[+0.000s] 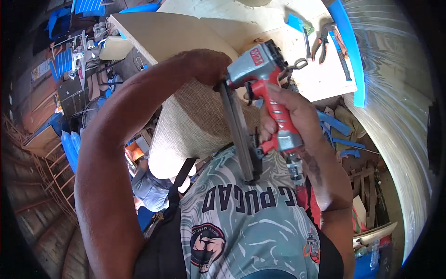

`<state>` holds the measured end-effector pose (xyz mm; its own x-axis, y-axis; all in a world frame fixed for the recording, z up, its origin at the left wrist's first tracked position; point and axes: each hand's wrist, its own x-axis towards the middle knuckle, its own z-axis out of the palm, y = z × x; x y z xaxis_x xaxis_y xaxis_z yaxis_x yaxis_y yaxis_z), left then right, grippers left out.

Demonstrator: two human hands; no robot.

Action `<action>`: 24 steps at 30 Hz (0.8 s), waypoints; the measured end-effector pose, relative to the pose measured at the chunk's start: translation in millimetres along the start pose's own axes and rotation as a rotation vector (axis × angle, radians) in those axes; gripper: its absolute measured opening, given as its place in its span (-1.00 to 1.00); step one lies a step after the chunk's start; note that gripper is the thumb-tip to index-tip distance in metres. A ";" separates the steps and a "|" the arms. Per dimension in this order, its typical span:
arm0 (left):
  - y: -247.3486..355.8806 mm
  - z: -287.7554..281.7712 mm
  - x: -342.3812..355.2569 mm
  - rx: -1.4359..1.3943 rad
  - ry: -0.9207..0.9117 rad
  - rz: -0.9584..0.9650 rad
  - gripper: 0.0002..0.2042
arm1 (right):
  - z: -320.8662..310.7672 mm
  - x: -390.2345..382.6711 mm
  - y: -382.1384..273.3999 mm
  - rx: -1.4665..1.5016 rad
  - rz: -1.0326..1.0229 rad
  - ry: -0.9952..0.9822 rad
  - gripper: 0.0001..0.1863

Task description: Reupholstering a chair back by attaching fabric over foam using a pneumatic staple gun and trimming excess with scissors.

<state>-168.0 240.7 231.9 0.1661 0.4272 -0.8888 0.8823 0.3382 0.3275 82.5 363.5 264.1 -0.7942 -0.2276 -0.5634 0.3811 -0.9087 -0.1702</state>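
My right hand [297, 109] is wrapped round the red handle of a grey-and-red pneumatic staple gun [254, 64], its long magazine slanting down toward my shirt. An air fitting [294, 166] shows at the base of the handle. Close by the gun's nose, my left hand [211, 66] is bent down over the edge of a piece covered in beige woven fabric [193, 118]. Its fingers are mostly hidden, so what they grip does not show. Just beyond the fabric lies a pale wooden panel [162, 32].
On the pale work surface [297, 86] at the far right lie red-and-black handled pliers [320, 45], a hammer [341, 53] and another black-handled tool [306, 43]. Blue edging [349, 32] borders it beside plastic-wrapped material [395, 93]. Another person [151, 186] is at lower left, amid clutter.
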 end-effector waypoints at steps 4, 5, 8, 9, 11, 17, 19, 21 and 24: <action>-37.2 27.5 25.1 -0.259 -0.073 0.021 -0.73 | 15.3 14.3 7.2 -0.074 0.021 -0.013 -0.64; -47.1 37.7 30.5 -0.475 -0.076 0.099 -0.73 | 17.9 16.0 8.2 -0.136 0.032 -0.004 -0.66; -69.4 55.0 48.7 -0.870 -0.067 0.062 -0.71 | 21.6 18.9 8.8 -0.183 0.039 -0.033 -0.65; -74.0 56.5 53.1 -0.924 -0.053 -0.009 -0.69 | 21.8 19.3 8.8 -0.205 0.019 -0.062 -0.65; -77.7 54.1 59.4 -1.039 -0.013 -0.150 -0.65 | 20.6 19.9 7.9 -0.201 -0.002 -0.068 -0.66; -62.5 35.8 43.4 -0.977 -0.012 -0.020 -0.64 | 24.9 34.3 11.3 -0.114 -0.097 -0.129 -0.66; -54.7 25.8 34.0 -0.892 -0.003 0.049 -0.63 | 26.8 37.6 14.7 -0.116 -0.079 -0.114 -0.65; -46.6 10.8 24.6 -0.734 -0.001 0.146 -0.62 | 25.4 36.4 15.1 -0.107 -0.055 -0.117 -0.62; -37.0 -22.7 4.5 -0.296 0.079 0.301 -0.61 | 15.9 23.7 10.9 -0.113 -0.079 -0.070 -0.65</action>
<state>-209.9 249.1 223.1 0.3525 0.6031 -0.7156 0.6333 0.4092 0.6568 60.3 342.7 261.8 -0.8537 -0.1843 -0.4871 0.3635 -0.8806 -0.3039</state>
